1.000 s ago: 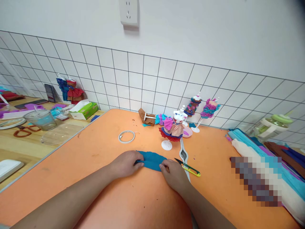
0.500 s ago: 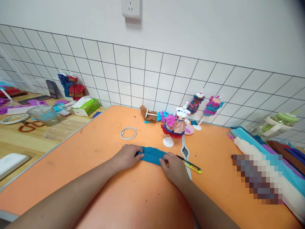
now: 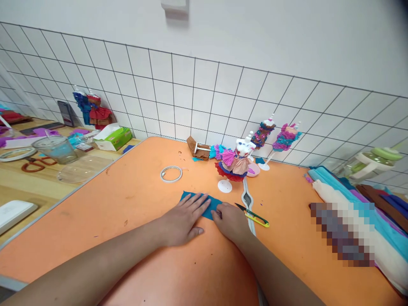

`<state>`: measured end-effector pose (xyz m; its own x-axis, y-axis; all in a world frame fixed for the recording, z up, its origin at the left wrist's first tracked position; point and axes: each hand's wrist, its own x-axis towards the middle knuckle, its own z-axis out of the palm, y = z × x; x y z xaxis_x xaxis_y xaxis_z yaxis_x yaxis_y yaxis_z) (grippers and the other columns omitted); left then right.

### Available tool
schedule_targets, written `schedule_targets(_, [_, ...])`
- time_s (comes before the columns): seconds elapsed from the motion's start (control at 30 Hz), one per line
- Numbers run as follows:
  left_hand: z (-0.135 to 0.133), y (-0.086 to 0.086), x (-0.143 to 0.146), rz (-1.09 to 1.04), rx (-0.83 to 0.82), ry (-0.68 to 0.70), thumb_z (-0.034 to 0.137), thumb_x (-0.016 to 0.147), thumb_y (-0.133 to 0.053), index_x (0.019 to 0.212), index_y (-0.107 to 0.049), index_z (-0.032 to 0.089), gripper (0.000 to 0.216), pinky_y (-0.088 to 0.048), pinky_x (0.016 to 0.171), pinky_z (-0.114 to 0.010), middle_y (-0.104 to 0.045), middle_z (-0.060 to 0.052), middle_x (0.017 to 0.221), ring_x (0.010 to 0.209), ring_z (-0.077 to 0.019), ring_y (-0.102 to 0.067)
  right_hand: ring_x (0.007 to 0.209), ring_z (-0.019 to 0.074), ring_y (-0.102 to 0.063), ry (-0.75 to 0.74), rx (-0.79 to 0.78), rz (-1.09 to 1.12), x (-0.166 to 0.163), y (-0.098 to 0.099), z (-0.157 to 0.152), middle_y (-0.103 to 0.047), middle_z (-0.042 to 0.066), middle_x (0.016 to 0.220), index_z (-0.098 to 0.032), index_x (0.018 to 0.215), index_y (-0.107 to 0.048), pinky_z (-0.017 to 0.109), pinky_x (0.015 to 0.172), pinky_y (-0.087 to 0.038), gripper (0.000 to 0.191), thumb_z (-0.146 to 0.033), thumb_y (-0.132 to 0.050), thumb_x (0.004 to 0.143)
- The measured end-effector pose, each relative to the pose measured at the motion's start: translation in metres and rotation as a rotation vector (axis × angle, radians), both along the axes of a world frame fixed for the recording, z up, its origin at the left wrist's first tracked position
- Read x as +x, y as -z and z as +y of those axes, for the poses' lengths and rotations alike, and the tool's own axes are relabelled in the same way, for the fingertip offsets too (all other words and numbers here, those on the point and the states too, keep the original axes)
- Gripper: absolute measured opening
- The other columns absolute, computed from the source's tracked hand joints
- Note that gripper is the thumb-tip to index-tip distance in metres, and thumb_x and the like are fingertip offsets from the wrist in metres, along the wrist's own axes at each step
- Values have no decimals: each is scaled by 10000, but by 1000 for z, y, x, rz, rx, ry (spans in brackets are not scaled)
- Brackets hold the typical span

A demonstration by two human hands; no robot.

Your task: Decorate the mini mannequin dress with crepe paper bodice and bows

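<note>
Two bare hands are at work here on the orange counter (image 3: 127,182), and between and beneath them lies the teal strip (image 3: 211,208), right in front of the person. Look at the left hand (image 3: 183,217): palm down, fingers extended and slightly parted, laid flat across the strip's left part, thumb out to the side. Over on the right end, the right hand (image 3: 234,221) is curled, its fingers drawn in narrow and pinching that end of the strip. Just beside that hand, the yellow-and-green snips (image 3: 256,217) lie with blades towards the strip. Beyond, a pale ring (image 3: 171,181) rests flat, and a small dress form (image 3: 239,165) stands upright in its pink, blue and red skirt. Far right, rolled material (image 3: 330,196) in cream and turquoise stretches along the counter, well apart from both hands.
</note>
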<state>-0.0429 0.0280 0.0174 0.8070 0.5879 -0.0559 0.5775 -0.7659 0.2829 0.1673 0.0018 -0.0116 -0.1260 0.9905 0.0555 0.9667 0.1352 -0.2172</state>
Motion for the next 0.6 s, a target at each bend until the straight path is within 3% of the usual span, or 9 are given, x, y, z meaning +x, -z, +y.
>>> schedule_targets(0.1, [-6, 3, 3, 173, -168, -74, 628, 905, -307, 1523, -111, 165, 796, -63, 1144, -582, -33, -139, 1584, 1457, -351, -13, 710, 165, -568, 12, 10, -2, 1, -3, -2, -626, 13, 776, -202, 730, -588, 280, 564, -271, 223, -342, -524, 891])
schedule_targets(0.2, [-6, -3, 4, 243, -244, -86, 682, 884, -277, 1522, -65, 177, 841, -3, 1134, -599, 80, -119, 1570, 1451, -340, 65, 846, 202, -560, -22, 160, -7, 3, -11, -7, -632, 52, 914, -194, 941, -615, 296, 673, -343, 135, -288, -531, 892])
schedule_targets(0.3, [-4, -11, 4, 269, -290, -80, 692, 871, -304, 1520, -47, 179, 867, 14, 1121, -616, 111, -121, 1559, 1446, -336, 98, 919, 214, -538, -306, 294, -56, 4, -16, -16, -632, 68, 980, -209, 1101, -606, 322, 774, -359, 223, -215, -474, 922])
schedule_targets(0.4, [-2, -13, 3, 242, -312, -73, 687, 866, -330, 1519, -55, 179, 873, 9, 1108, -638, 102, -128, 1558, 1446, -339, 98, 811, 189, -548, -483, 211, -145, 6, -15, -22, -634, 50, 875, -212, 1070, -637, 305, 684, -359, 231, -202, -450, 934])
schedule_targets(0.5, [-1, -11, 1, 227, -329, -69, 672, 876, -323, 1519, -44, 192, 849, -2, 1109, -639, 100, -114, 1562, 1449, -327, 93, 796, 165, -570, -456, 124, -131, 12, -14, -24, -639, 31, 870, -233, 1046, -658, 278, 640, -352, 228, -226, -456, 940])
schedule_targets(0.6, [-2, -11, 0, 244, -317, -86, 690, 862, -330, 1519, -30, 201, 872, 8, 1105, -642, 112, -107, 1562, 1449, -329, 96, 783, 159, -582, -435, 78, -109, 18, -19, -25, -648, 21, 826, -225, 879, -687, 273, 651, -357, 239, -291, -465, 940])
